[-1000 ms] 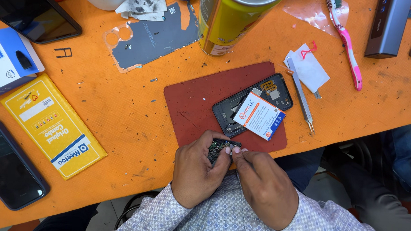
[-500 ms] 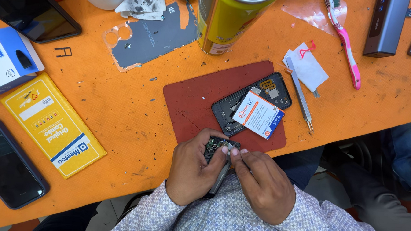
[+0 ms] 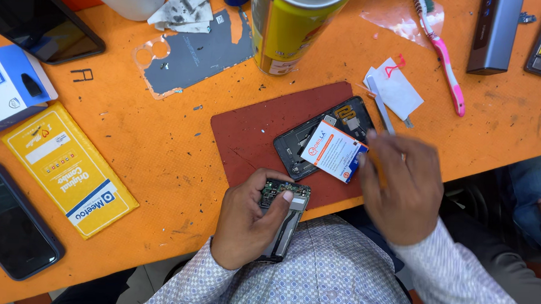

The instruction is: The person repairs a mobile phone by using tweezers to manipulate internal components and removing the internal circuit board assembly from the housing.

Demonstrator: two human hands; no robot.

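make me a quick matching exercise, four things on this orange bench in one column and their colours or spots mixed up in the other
Things:
1. toothbrush
2. spray can
3. opened phone
4. flat packet

Descriptions:
A. yellow, lying at the bench's left side
B. held in the left hand
C. pink and white, far right
D. yellow-green, standing upright at the top

Pairs: 1-C, 2-D, 3-B, 4-A
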